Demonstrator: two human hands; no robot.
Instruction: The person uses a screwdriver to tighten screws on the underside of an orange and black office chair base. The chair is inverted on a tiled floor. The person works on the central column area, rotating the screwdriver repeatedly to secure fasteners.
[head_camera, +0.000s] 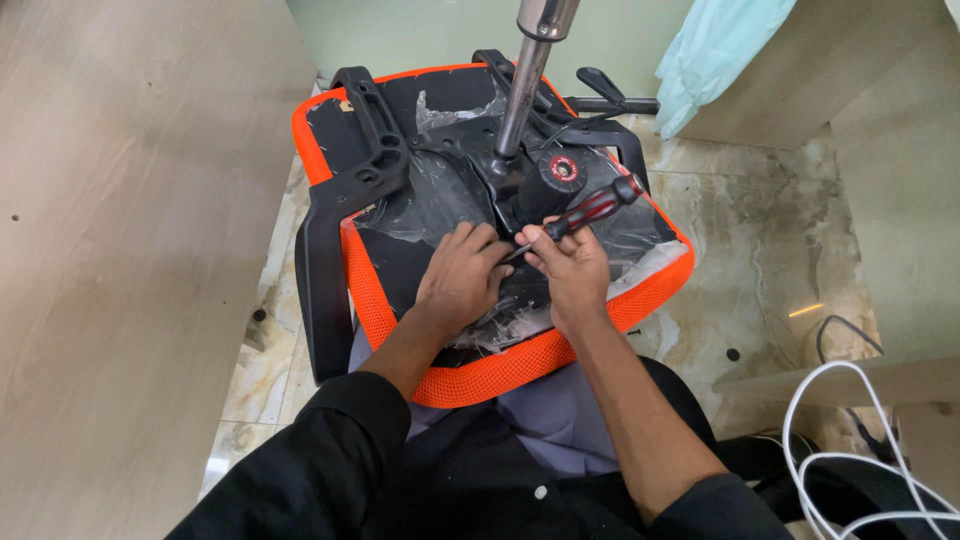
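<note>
An upturned office chair seat (380, 270) with orange mesh edging and a black underside rests on my lap. A metal gas cylinder (522, 85) rises from its black mechanism plate (520, 180). My right hand (572, 270) grips a screwdriver (588, 213) with a red and black handle, its tip angled down to the left onto the underside. My left hand (460, 278) lies flat on the seat bottom, fingertips beside the screwdriver tip. Torn clear plastic wrap (520, 315) clings to the underside.
A black armrest (325, 230) runs along the seat's left side and a black lever (605, 95) sticks out at the back right. A wooden panel (120, 250) stands at left. White cables (850, 450) lie on the marble floor (770, 250) at right. A pale blue cloth (715, 50) hangs behind.
</note>
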